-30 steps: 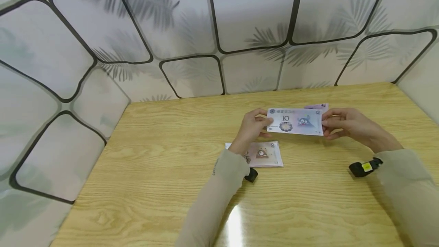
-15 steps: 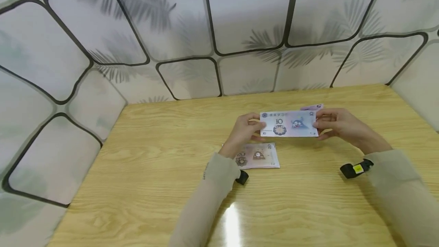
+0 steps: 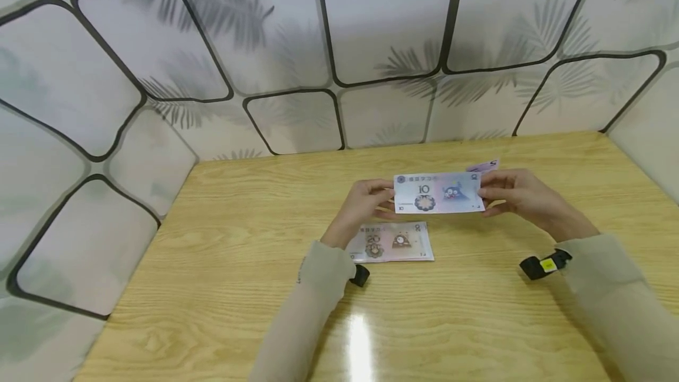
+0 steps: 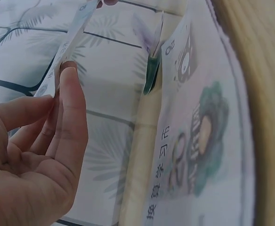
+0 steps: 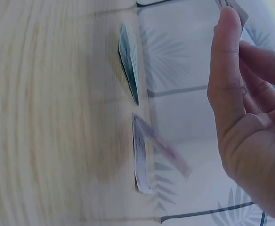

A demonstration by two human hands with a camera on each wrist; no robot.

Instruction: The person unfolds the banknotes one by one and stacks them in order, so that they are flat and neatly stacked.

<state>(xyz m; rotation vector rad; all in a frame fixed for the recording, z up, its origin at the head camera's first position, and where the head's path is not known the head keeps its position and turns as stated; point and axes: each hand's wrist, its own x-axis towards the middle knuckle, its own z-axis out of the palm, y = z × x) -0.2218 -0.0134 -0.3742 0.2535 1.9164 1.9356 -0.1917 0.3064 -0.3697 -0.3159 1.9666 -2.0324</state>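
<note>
I log the banknote [image 3: 438,193] held aloft beyond the stack [image 3: 389,243], long axes roughly parallel, left hand [image 3: 359,206] and right hand [image 3: 524,196] pinching its opposite ends. Left hand is nearer the stack, whose left end is partly covered. Purple note [image 3: 483,166], farther beyond: mostly hidden.

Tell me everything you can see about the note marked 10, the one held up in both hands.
The note marked 10 is a pale white-to-lilac rectangle that looks like thin paper. Its visible face carries a large 10, a dark rosette below that, a blue cartoon figure with eyes, and a line of small characters along the top. It is unfolded, long side running crosswise, and held above the table. The left hand pinches one end, the right hand the other.
</note>
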